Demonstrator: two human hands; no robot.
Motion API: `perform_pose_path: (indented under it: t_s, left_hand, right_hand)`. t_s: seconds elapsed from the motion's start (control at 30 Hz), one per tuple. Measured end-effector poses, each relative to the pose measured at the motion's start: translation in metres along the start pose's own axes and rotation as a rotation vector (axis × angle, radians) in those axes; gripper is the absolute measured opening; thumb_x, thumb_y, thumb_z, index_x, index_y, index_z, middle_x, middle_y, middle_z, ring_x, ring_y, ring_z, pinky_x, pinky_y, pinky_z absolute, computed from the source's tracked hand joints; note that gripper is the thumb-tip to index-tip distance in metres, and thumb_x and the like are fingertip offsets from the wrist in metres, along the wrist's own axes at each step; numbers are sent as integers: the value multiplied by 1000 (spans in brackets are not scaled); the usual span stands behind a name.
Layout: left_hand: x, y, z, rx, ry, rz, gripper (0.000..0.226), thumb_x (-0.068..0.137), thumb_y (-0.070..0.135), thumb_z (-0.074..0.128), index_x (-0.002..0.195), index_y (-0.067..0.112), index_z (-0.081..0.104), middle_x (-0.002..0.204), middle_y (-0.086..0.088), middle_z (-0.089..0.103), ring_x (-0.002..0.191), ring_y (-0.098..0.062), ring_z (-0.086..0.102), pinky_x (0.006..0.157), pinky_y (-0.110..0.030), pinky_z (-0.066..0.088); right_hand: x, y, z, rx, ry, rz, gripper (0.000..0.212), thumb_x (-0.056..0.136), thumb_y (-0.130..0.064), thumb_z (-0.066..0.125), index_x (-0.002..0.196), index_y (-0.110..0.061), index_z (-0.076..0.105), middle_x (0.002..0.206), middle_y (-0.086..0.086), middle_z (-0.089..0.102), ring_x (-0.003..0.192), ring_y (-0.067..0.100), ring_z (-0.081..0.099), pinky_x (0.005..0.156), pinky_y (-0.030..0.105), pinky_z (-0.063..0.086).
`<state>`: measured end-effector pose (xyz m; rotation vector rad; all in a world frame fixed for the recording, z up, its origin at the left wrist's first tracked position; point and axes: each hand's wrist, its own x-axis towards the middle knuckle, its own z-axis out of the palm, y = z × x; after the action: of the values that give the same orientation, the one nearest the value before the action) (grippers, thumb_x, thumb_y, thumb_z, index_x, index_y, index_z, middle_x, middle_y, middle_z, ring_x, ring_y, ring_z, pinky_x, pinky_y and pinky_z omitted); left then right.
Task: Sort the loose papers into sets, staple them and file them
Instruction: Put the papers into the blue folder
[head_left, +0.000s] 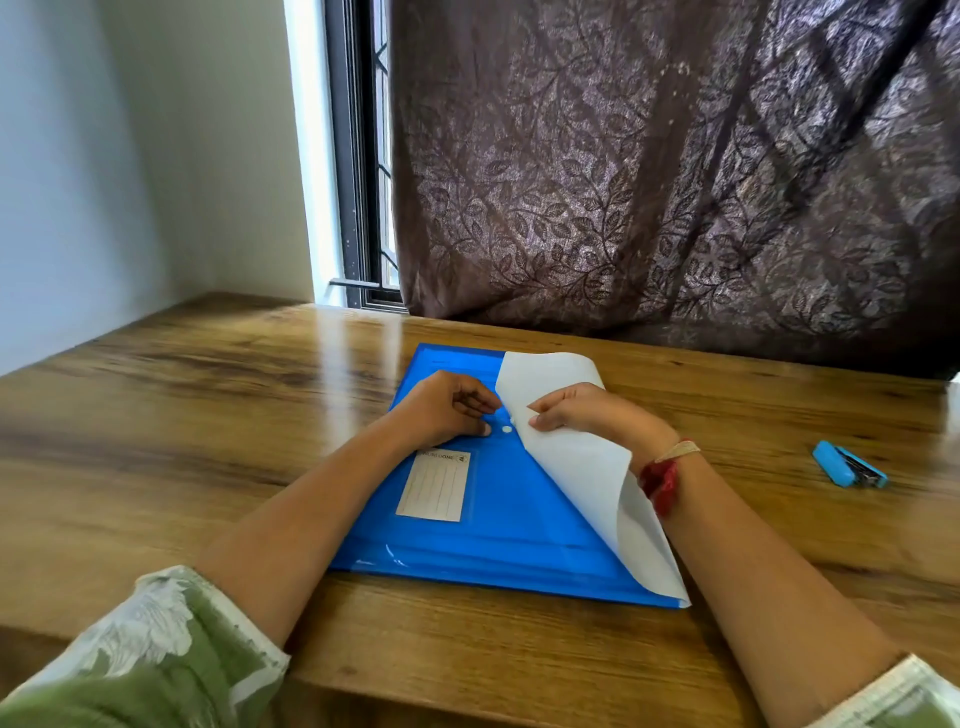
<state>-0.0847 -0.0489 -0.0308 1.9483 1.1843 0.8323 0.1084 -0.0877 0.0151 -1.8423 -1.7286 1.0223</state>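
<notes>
On the wooden table (208, 415), seen from the head camera, a blue plastic folder (509, 519) lies flat, its long side running away from the person. It carries a white label card (435, 484) on its front and a small white snap button (507, 429) near its middle.

Left hand (447, 408) rests on the folder's upper half, knuckles up, fingers curled loosely under toward the palm. Its fingertips (485, 429) press down on the blue cover just beside the snap button; it grasps nothing, only bears on the folder.

Right hand (587, 413) sits opposite, close to the left one with the button between them. Its thumb and fingers are pinched together on the edge of a white paper sheet (587, 483), which covers the folder's right side and curls upward, bent over the hand at its far end. The sheet's near corner reaches the folder's front right corner. Whether the sheet is a single leaf or several cannot be told. A red thread band (662, 480) circles the right wrist.

Well apart, to the right on the table, lies a light blue stapler (848, 465), untouched. Green patterned sleeves (156, 649) show at the bottom edge, and a brown leaf-patterned curtain (675, 182) hangs behind the table.
</notes>
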Motion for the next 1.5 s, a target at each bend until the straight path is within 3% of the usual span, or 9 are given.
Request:
perform_pose_path:
  t_s: [0.3, 0.43, 0.53, 0.7, 0.9, 1.0, 1.1, 1.23, 1.5]
  left_hand:
    - [-3, 5, -2, 33, 37, -23, 29, 70, -4, 81, 85, 16, 66, 93, -5, 70, 85, -15, 66, 89, -31, 55]
    - [-3, 4, -3, 14, 67, -56, 47, 66, -1, 84, 96, 21, 56, 91, -6, 69, 87, -23, 68, 88, -35, 54]
    - [-3, 4, -3, 58, 11, -15, 49, 70, -2, 81, 113, 17, 64, 93, -5, 67, 84, -17, 66, 86, -25, 51]
    - [-5, 7, -4, 206, 28, 41, 28, 75, 2, 78, 102, 9, 73, 89, 2, 66, 76, -1, 58, 67, 0, 42]
    - [-3, 3, -6, 243, 5, 87, 21, 75, 7, 79, 95, 16, 77, 89, 3, 71, 79, -6, 63, 81, -21, 50]
    - [-3, 3, -5, 244, 20, 74, 20, 76, 6, 78, 94, 13, 77, 89, 2, 71, 82, -7, 62, 80, -18, 48]
    - [-4, 5, -5, 326, 14, 78, 21, 78, 2, 72, 96, 12, 77, 88, 2, 70, 80, -6, 58, 70, -11, 41]
    - [-6, 4, -4, 392, 19, 130, 24, 83, 2, 66, 103, 13, 75, 103, -4, 73, 94, -13, 63, 86, -23, 46]
    - [-10, 11, -3, 491, -32, 115, 39, 89, -3, 47, 117, 13, 69, 122, -2, 66, 115, -15, 56, 89, -10, 32]
  right_hand:
    - [-5, -10, 16, -96, 59, -48, 30, 89, -6, 62, 118, -9, 66, 119, 14, 62, 105, 31, 59, 86, 34, 52]
    - [-10, -27, 18, -340, 22, -55, 32, 90, -6, 52, 120, -2, 63, 119, 22, 61, 67, 19, 52, 49, 21, 46]
    - [-14, -43, 20, -493, -26, -42, 29, 93, -9, 49, 119, -5, 61, 97, 12, 64, 64, 15, 57, 49, 22, 49]
    - [-19, -61, 22, -698, -117, -107, 17, 93, -27, 56, 101, -12, 57, 82, 0, 59, 74, 12, 62, 50, 18, 41]
    - [-14, -58, 24, -771, -103, -160, 22, 90, -35, 58, 78, -17, 57, 75, -2, 59, 68, 9, 54, 57, 20, 39]
    - [-23, -57, 28, -806, -43, -198, 27, 90, -35, 57, 71, -17, 53, 70, -1, 55, 64, 11, 50, 56, 23, 38]
    - [-31, -52, 53, -990, 115, -302, 20, 92, -33, 52, 99, -15, 60, 90, 4, 57, 84, 20, 56, 68, 28, 39]
    - [-34, -35, 87, -1127, 273, -300, 33, 100, -28, 39, 124, -16, 58, 123, 9, 55, 113, 26, 51, 92, 37, 36]
    - [-49, 10, 48, -710, 209, -195, 76, 89, -72, 21, 152, -31, 11, 157, 4, 17, 144, 28, 17, 114, 50, 19]
